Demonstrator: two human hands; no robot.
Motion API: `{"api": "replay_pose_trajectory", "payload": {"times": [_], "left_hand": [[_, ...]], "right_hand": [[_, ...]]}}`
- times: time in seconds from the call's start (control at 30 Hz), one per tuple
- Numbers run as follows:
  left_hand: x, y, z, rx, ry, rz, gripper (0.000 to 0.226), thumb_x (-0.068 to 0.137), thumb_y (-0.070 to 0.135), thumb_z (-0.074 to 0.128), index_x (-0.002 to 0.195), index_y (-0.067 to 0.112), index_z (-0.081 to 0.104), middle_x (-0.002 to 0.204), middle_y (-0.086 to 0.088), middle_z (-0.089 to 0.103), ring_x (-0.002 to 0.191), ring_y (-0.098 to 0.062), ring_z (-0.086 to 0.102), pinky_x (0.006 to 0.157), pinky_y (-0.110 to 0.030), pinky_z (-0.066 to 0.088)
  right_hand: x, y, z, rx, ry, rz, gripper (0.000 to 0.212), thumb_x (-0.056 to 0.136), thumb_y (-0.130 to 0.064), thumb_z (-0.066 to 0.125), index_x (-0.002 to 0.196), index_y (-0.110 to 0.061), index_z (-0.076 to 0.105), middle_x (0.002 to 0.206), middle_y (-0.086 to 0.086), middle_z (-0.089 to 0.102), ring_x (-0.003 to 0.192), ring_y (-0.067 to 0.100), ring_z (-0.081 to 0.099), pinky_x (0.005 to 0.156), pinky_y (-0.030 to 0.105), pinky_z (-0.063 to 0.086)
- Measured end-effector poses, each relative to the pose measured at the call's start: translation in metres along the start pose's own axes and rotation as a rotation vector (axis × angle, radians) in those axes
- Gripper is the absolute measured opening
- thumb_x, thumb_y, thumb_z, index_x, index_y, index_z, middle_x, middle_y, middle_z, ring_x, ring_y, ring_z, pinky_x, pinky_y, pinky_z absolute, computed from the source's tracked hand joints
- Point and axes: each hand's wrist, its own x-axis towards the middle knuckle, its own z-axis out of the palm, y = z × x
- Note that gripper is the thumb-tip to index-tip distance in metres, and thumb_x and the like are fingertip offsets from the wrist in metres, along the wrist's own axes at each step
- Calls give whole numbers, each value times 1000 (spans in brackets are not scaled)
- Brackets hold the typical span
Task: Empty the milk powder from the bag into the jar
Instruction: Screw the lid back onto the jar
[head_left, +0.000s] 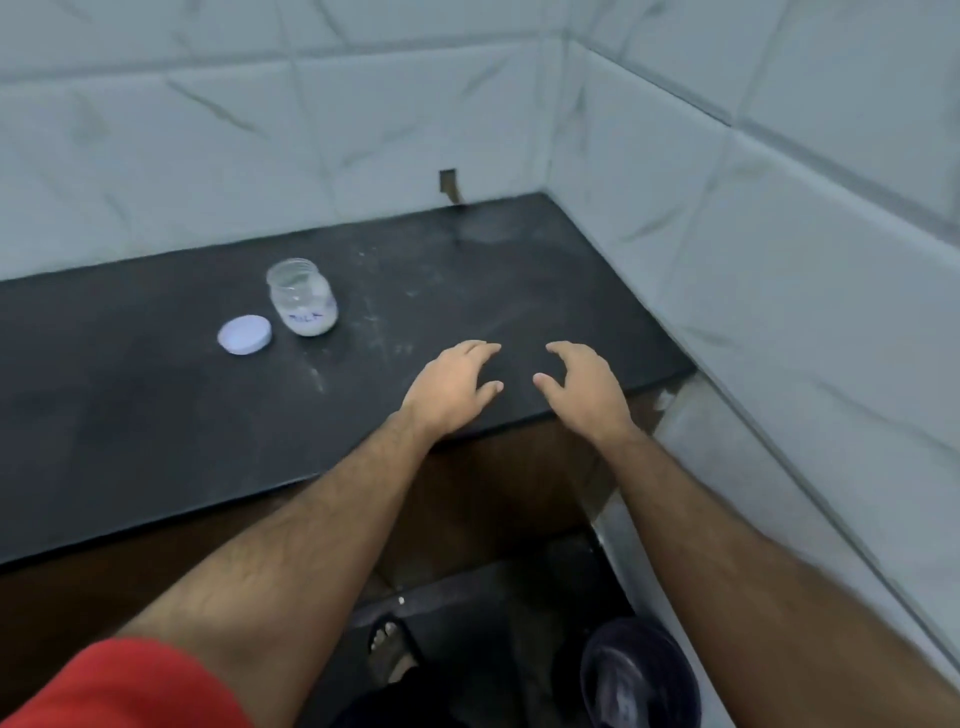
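A clear glass jar (303, 297) stands uncapped on the black counter (130, 405), with white powder at its bottom and blue writing on its side. Its white lid (244, 334) lies flat just to the jar's left. My left hand (451, 387) and my right hand (584, 387) hover side by side over the counter's front right part, palms down, fingers spread, holding nothing. Both hands are well to the right of the jar. No bag is in view.
White tiled walls (779, 234) close the counter at the back and right. Powder smears mark the counter near the back corner (483, 228). Below, a dark bin (636, 675) stands on the floor beside a foot in a sandal (392, 652).
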Motion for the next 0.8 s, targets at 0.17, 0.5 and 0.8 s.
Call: {"api": "replay_pose_trajectory", "payload": {"times": [0.17,0.5,0.8], "left_hand": [[13,-86,-61,10,147,-55,48,95,32,58,140,19,50,143,0,53,132,-18,49,109,-35,40],[13,-242,-129,-52,296,-275,36,93,24,58,128,20,61,124,1,65,116,-19,59,96,-33,46],[22,-306,-111,-455,252,-651,61,86,22,70,142,14,48,134,-3,60,118,-20,59,104,-36,45]], "right_hand": [[57,-73,38,31,-71,-70,51,93,-33,63,140,-19,50,141,4,54,129,24,50,107,39,43],[146,-187,133,172,-194,-77,55,86,-29,71,137,-18,53,134,7,58,122,22,55,104,34,43],[194,-229,194,337,-404,15,98,74,-16,84,153,-14,27,152,14,44,139,27,44,111,36,39]]}}
